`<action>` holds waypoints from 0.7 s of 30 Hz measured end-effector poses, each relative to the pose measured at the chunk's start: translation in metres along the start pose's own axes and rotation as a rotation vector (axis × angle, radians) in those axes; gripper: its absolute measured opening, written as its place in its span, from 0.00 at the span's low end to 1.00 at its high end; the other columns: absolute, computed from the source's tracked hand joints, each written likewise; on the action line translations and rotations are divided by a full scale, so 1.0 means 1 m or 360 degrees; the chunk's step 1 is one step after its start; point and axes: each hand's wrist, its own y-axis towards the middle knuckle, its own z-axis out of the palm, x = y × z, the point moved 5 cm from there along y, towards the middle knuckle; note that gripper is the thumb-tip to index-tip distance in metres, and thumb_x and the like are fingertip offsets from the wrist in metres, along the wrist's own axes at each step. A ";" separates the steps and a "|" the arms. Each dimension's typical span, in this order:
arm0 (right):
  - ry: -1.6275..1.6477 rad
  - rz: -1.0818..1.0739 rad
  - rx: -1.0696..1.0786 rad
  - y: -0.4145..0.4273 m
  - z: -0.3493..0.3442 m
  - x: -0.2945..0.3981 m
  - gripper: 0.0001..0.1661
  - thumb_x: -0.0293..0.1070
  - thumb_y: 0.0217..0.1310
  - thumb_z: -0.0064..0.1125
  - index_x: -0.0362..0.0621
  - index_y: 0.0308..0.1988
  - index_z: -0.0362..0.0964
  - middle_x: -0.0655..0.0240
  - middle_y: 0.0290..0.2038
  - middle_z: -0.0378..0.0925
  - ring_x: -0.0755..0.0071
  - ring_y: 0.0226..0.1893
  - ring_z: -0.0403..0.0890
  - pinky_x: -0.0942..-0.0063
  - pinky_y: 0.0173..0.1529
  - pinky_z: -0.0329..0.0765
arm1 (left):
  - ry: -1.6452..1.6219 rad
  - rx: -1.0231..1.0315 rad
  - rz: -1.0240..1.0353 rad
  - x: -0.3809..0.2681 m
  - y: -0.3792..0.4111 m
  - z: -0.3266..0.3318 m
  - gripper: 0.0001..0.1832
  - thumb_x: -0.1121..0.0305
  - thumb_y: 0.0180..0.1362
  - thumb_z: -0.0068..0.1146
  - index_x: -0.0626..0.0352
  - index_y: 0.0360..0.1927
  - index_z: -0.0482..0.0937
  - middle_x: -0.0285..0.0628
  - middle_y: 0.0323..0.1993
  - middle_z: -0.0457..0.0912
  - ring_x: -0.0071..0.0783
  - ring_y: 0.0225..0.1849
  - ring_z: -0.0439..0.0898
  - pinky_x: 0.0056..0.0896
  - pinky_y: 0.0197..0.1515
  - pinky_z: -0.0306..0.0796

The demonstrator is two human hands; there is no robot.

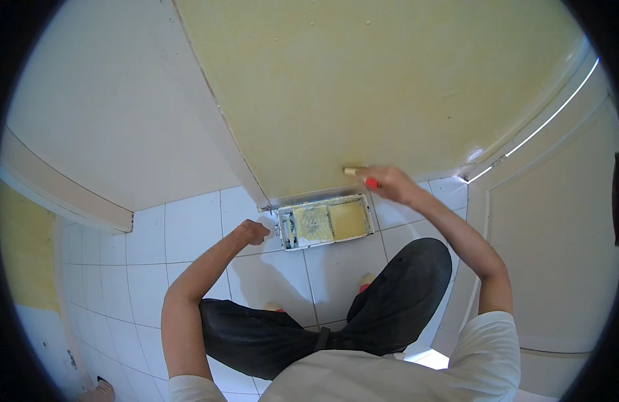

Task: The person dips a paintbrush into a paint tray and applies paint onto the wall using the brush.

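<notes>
My right hand grips a small painting tool with a red part, held against or just in front of the yellow-painted wall panel near its foot. Motion blur leaves unclear whether the tool is a brush or a small roller. Below it on the tiles lies a paint tray, smeared with white and pale yellow, a pool of yellow paint in its right half. My left hand is curled with nothing visible in it, just left of the tray's end and apparently apart from it.
White floor tiles lie under the tray and my feet. A white wall stands at the left, with a door-like panel close on the right. Another person's foot shows at the lower left.
</notes>
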 end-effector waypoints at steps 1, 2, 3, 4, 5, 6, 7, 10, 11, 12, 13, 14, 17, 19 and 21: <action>0.0046 0.0004 -0.0089 0.016 -0.033 0.016 0.19 0.28 0.57 0.62 0.42 0.50 0.75 0.58 0.42 0.81 0.53 0.34 0.83 0.64 0.38 0.80 | 0.0009 0.0011 -0.0002 0.003 0.001 0.007 0.23 0.64 0.61 0.48 0.45 0.62 0.70 0.42 0.52 0.80 0.40 0.55 0.78 0.46 0.53 0.73; 0.0091 -0.0079 -0.0326 0.027 -0.074 0.040 0.19 0.26 0.55 0.64 0.43 0.49 0.76 0.58 0.40 0.82 0.55 0.31 0.82 0.66 0.36 0.79 | 0.0022 0.0017 0.0006 0.003 0.003 0.009 0.24 0.64 0.61 0.48 0.45 0.62 0.70 0.42 0.52 0.80 0.40 0.55 0.78 0.46 0.54 0.73; 0.0130 -0.0155 -0.0561 0.033 -0.116 0.066 0.19 0.24 0.53 0.65 0.43 0.48 0.77 0.59 0.37 0.82 0.57 0.28 0.82 0.68 0.34 0.78 | 0.0029 0.0017 0.0016 0.001 0.004 0.006 0.24 0.64 0.61 0.48 0.45 0.62 0.70 0.42 0.52 0.80 0.40 0.55 0.78 0.46 0.54 0.73; 0.0001 -0.0210 -0.0705 0.036 -0.153 0.094 0.19 0.23 0.52 0.66 0.41 0.47 0.78 0.60 0.35 0.82 0.62 0.25 0.80 0.71 0.30 0.76 | 0.0040 0.0046 0.0016 -0.002 0.003 0.003 0.24 0.64 0.61 0.48 0.45 0.62 0.70 0.42 0.52 0.80 0.40 0.55 0.78 0.46 0.54 0.73; -0.0127 -0.0268 -0.0848 0.037 -0.186 0.119 0.18 0.23 0.52 0.66 0.40 0.46 0.78 0.61 0.33 0.82 0.66 0.22 0.78 0.73 0.27 0.73 | 0.0048 0.0076 0.0013 -0.004 0.002 0.002 0.24 0.64 0.61 0.48 0.45 0.63 0.70 0.42 0.53 0.80 0.40 0.55 0.78 0.46 0.54 0.73; -0.0363 -0.0294 -0.0957 0.037 -0.209 0.143 0.19 0.24 0.50 0.67 0.40 0.46 0.79 0.63 0.29 0.79 0.67 0.23 0.78 0.74 0.27 0.74 | 0.0047 0.0080 0.0011 -0.003 0.002 0.004 0.24 0.64 0.61 0.48 0.45 0.63 0.70 0.42 0.53 0.80 0.40 0.55 0.78 0.46 0.54 0.73; -0.0603 -0.0318 -0.1064 0.034 -0.221 0.158 0.20 0.25 0.49 0.67 0.40 0.46 0.79 0.65 0.25 0.76 0.68 0.24 0.78 0.74 0.28 0.76 | 0.0008 0.0057 0.0019 0.001 0.003 0.008 0.24 0.64 0.61 0.48 0.45 0.62 0.70 0.42 0.52 0.80 0.40 0.55 0.78 0.46 0.54 0.73; -0.0903 -0.0658 -0.1102 0.030 -0.224 0.171 0.25 0.27 0.42 0.65 0.37 0.47 0.78 0.70 0.23 0.72 0.75 0.22 0.74 0.77 0.24 0.72 | -0.0040 -0.0024 0.0040 0.005 0.007 0.014 0.20 0.65 0.60 0.49 0.47 0.56 0.74 0.42 0.50 0.81 0.41 0.54 0.79 0.46 0.51 0.74; -0.0904 -0.0662 -0.1104 0.033 -0.218 0.165 0.25 0.27 0.42 0.65 0.37 0.47 0.78 0.70 0.23 0.72 0.75 0.22 0.74 0.77 0.24 0.72 | -0.0055 -0.0078 0.0049 0.006 0.009 0.015 0.16 0.65 0.59 0.50 0.50 0.51 0.77 0.42 0.47 0.82 0.42 0.52 0.80 0.47 0.49 0.75; -0.0996 -0.0788 -0.0976 0.037 -0.199 0.156 0.22 0.26 0.45 0.66 0.37 0.46 0.77 0.71 0.21 0.68 0.76 0.19 0.71 0.77 0.21 0.67 | -0.0053 -0.0083 0.0051 0.005 0.010 0.011 0.16 0.65 0.59 0.50 0.50 0.51 0.77 0.42 0.47 0.82 0.42 0.52 0.80 0.47 0.49 0.75; -0.1085 -0.0911 -0.0840 0.038 -0.176 0.144 0.20 0.25 0.48 0.66 0.36 0.45 0.77 0.72 0.19 0.64 0.76 0.17 0.68 0.78 0.18 0.62 | -0.0026 -0.0036 0.0037 0.002 0.010 0.007 0.19 0.65 0.60 0.49 0.48 0.56 0.74 0.42 0.49 0.82 0.41 0.53 0.80 0.46 0.51 0.75; -0.1141 -0.0950 -0.0674 0.035 -0.151 0.128 0.19 0.27 0.49 0.63 0.36 0.44 0.76 0.73 0.20 0.64 0.77 0.18 0.69 0.78 0.17 0.62 | 0.0002 0.0006 0.0024 -0.001 0.010 0.002 0.23 0.64 0.61 0.47 0.45 0.61 0.71 0.42 0.51 0.81 0.41 0.54 0.79 0.46 0.53 0.74; -0.1315 -0.1100 -0.0256 0.007 -0.050 0.072 0.21 0.39 0.53 0.55 0.40 0.46 0.73 0.74 0.25 0.69 0.78 0.25 0.75 0.80 0.20 0.69 | 0.0024 0.0032 0.0016 -0.002 0.004 -0.003 0.23 0.64 0.61 0.48 0.45 0.61 0.71 0.42 0.51 0.81 0.41 0.54 0.79 0.46 0.53 0.74; -0.1112 -0.1221 -0.0029 -0.017 0.009 0.051 0.19 0.39 0.56 0.55 0.39 0.44 0.71 0.72 0.26 0.71 0.77 0.25 0.76 0.79 0.21 0.71 | 0.0014 0.0016 0.0030 -0.003 -0.001 -0.002 0.23 0.64 0.61 0.48 0.45 0.61 0.71 0.43 0.51 0.81 0.41 0.54 0.79 0.47 0.53 0.74; -0.0997 -0.1185 0.0328 -0.039 0.063 0.024 0.19 0.41 0.57 0.54 0.39 0.44 0.69 0.69 0.26 0.73 0.71 0.27 0.80 0.73 0.22 0.75 | 0.0010 -0.0008 0.0044 -0.002 -0.001 0.000 0.23 0.64 0.61 0.48 0.45 0.61 0.71 0.43 0.51 0.81 0.42 0.54 0.79 0.47 0.52 0.74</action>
